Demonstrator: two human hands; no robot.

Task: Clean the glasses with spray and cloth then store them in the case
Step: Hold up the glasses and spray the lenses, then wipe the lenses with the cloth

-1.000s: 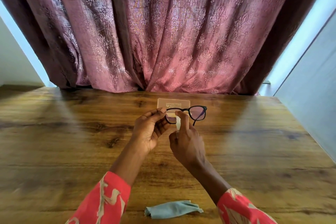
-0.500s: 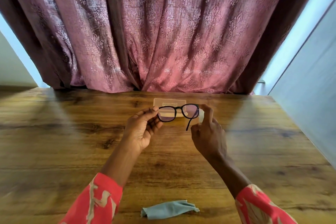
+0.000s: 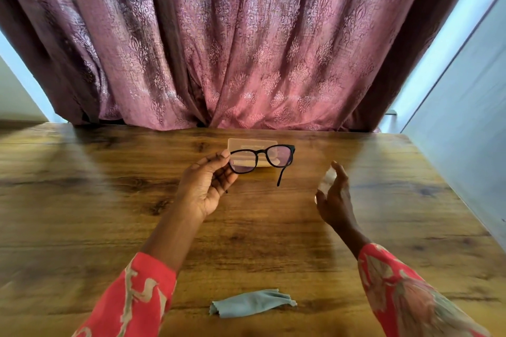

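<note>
1. The glasses (image 3: 262, 159), black-framed with tinted lenses, are held above the table a little above the middle of the frame, lenses facing the camera, one temple arm hanging down at their right end.
2. The left hand (image 3: 206, 186) pinches the left end of the frame between thumb and fingertips, palm turned up and the other fingers loosely curled beneath.
3. The right hand (image 3: 334, 197) is right of centre, apart from the glasses; it is blurred, and its fingers appear curled round a small pale spray bottle (image 3: 327, 180), though the blur keeps that from being certain.
4. The pale, translucent case (image 3: 253, 145) lies on the table directly behind the glasses, partly seen through the lenses.
5. The light blue cloth (image 3: 252, 304) lies crumpled at lower centre, between the two red patterned sleeves (image 3: 131, 298).
6. The wooden table (image 3: 95, 200) fills the lower half; a pink patterned curtain (image 3: 246, 35) fills the upper half.
</note>
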